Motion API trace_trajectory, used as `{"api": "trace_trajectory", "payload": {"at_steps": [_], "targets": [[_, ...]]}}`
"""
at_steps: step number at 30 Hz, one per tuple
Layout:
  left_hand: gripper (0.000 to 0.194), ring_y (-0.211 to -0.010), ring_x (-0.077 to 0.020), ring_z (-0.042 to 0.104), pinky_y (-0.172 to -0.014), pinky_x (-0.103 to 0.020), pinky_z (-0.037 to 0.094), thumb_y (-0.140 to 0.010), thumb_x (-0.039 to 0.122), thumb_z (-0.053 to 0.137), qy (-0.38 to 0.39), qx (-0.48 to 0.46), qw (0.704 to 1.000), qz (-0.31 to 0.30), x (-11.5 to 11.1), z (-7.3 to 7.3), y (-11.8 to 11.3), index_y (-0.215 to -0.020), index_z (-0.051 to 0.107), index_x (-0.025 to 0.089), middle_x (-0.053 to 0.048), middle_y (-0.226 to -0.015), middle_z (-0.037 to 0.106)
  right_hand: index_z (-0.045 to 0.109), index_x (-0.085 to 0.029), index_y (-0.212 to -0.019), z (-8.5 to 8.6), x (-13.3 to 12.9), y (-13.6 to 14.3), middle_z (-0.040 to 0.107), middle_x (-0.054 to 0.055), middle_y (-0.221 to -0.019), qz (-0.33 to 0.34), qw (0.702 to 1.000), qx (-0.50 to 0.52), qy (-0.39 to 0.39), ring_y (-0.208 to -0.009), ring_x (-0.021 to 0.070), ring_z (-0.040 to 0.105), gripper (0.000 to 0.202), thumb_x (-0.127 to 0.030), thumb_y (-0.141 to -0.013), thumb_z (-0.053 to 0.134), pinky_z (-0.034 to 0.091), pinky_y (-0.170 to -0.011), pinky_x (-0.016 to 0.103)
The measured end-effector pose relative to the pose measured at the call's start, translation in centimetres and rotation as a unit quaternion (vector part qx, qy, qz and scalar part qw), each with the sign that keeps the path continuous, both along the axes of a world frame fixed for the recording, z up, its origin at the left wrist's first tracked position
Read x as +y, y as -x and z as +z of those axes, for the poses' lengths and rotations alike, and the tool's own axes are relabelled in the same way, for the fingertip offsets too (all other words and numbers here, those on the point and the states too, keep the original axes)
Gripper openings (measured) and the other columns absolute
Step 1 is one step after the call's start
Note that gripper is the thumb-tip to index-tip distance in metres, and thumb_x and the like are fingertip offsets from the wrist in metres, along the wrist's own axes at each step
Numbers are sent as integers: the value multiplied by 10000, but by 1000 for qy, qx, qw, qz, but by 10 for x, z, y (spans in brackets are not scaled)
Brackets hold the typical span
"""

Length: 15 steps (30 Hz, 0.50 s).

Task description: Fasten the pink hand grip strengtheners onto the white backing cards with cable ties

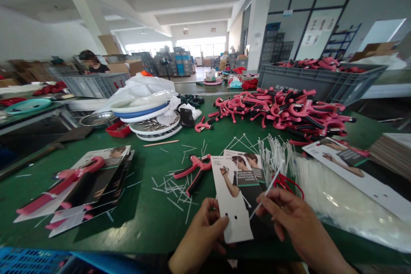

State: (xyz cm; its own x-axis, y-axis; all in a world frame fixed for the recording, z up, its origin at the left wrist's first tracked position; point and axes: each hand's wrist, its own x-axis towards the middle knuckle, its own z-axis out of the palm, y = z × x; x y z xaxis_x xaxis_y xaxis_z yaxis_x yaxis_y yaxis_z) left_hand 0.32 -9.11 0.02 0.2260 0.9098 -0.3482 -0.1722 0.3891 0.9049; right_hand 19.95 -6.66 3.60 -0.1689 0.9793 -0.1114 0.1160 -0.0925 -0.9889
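My left hand [208, 227] grips the lower left edge of a printed backing card [233, 205], its thumb beside two punched holes. Between the thumb and fingers of my right hand [289, 214] is a white cable tie [272, 180], slanting up at the card's right side. Behind the held card more printed cards [253, 160] show in part. A pink and black hand grip strengthener [195, 169] lies just left of the card, among cut cable tie ends [171, 188]. Red-handled scissors or pliers [293, 184], partly hidden, rest beyond my right hand.
Loose cable ties [276, 154] and a plastic bag of ties [340, 197] lie at right. Behind them is a heap of grip strengtheners [272, 111] before a grey crate [321, 81]. Carded grips [77, 184] are stacked at left. A co-worker [93, 62] is far left.
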Motion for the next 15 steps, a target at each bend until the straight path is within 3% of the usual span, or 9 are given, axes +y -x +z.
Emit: {"api": "trace_trajectory", "payload": {"at_steps": [6,10,15], "targets": [[310,-540,-76,563,-346,-107,393,-766,322,589,-16,-27,1000,-6,-7,-4,-9,-924,362,180,-13,-806,578,521,-193,-800,-21,-28,15,633,10,-623,-81,990,-43,-108,-414,94,533,265,-458,-799,537,447,-375,182],[324,-544,-68,550,-360,-119,417,-769,331,586,-23,-37,999,7,-9,-5,-17,-943,360,178,-25,-860,578,542,-204,-796,-34,-29,14,645,25,-650,-95,978,-94,-160,-571,157,641,226,-430,-797,545,476,-400,182],[358,-502,-50,525,-332,-117,404,-748,390,601,-34,-22,999,27,-11,-10,-26,-910,359,182,-36,-903,571,530,-214,-814,-36,-26,11,662,27,-686,-139,962,-137,-193,-616,166,659,188,-402,-818,521,510,-461,196]]}}
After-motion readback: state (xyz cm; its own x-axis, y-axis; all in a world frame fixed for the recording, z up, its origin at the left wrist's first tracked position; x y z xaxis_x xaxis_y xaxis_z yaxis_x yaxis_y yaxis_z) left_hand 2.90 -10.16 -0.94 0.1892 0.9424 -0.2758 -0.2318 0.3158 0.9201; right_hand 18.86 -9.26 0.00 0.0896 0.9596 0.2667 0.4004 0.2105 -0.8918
